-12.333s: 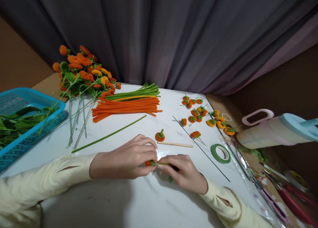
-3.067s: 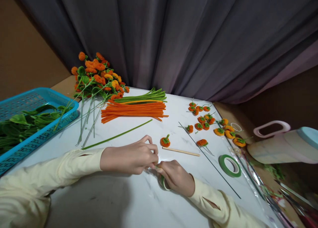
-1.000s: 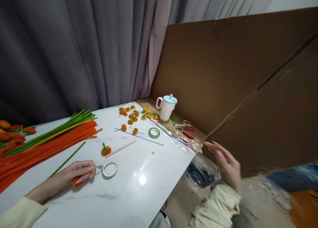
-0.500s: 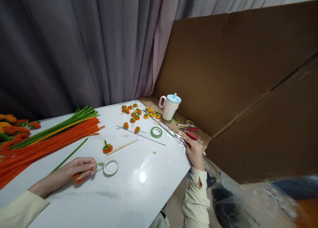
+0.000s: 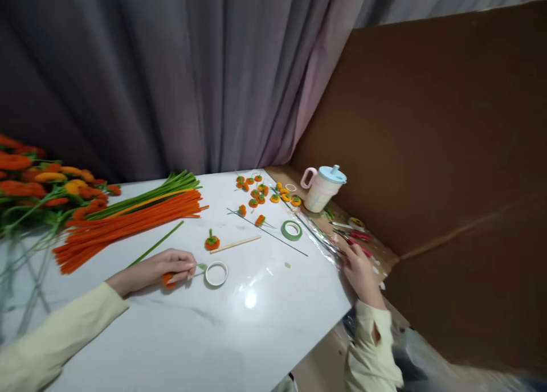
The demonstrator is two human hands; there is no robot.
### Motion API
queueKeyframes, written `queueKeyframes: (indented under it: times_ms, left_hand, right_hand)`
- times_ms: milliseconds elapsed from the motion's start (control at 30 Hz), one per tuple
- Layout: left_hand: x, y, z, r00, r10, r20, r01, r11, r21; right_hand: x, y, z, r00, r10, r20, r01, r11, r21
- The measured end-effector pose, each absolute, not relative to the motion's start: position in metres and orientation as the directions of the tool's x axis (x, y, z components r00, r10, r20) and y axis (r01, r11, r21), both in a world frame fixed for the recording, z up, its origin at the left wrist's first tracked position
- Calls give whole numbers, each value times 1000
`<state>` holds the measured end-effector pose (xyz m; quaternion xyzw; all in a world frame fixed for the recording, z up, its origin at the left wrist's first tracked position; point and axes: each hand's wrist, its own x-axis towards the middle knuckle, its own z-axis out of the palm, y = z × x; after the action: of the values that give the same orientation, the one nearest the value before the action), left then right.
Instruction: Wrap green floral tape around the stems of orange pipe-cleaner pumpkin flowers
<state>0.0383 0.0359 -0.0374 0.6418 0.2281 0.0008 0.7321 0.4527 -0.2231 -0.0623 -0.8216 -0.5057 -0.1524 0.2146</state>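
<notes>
Head view, only one. Landmark: the cream plastic cup (image 5: 321,195) with pink loop handle, upright on brown board. Light-blue plastic lid (image 5: 332,174) on; contents can't be seen.

Left hand (image 5: 171,265): well left of cup, nearer the person; fingers curled together, pinching a fuzzy orange flower head (image 5: 169,281) by its stem side. Flower mostly covered by the fingers. Pale green strip (image 5: 202,266) at the fingertips, on the cup's side of the hand, reaching toward a thin white tape ring (image 5: 227,274), middle bare.

Right hand (image 5: 359,272): nearer the person than cup, slightly right, fingers bent down at the tools; what they grip, can't tell. Red-handled metal pliers (image 5: 361,236) just beyond, nearer side of cup.

Left of cup, closest: yellow-orange fuzzy flower heads (image 5: 285,197); then a cluster of orange ones (image 5: 261,198). Left and nearer: green paper tape roll (image 5: 285,231), pale wooden stick (image 5: 236,244). Far left of cup: straight orange pipe cleaners (image 5: 141,224), green ones (image 5: 171,188) behind, then the orange bouquet (image 5: 51,181).
</notes>
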Motion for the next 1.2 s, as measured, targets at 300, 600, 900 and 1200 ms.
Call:
queueKeyframes:
  times_ms: [300, 600, 900, 1200]
  left_hand:
    - [37, 40, -37, 916, 282, -285, 230, 215, 949]
    - [36, 43, -42, 936, 244, -256, 199, 234, 952]
    - [34, 44, -46, 943, 243, -226, 168, 238, 957]
    - [35, 45, -47, 949, 234, -210, 159, 218, 963]
  right_hand:
    - [431, -219, 0, 458, 703, 544, 881, -439, -176]
    - [315, -71, 33, -458, 884, 92, 845, 465, -265]
    - [280, -6, -1, -673, 721, -166, 625, 436, -648]
    - [272, -6, -10, -516, 787, -336, 582, 35, -812]
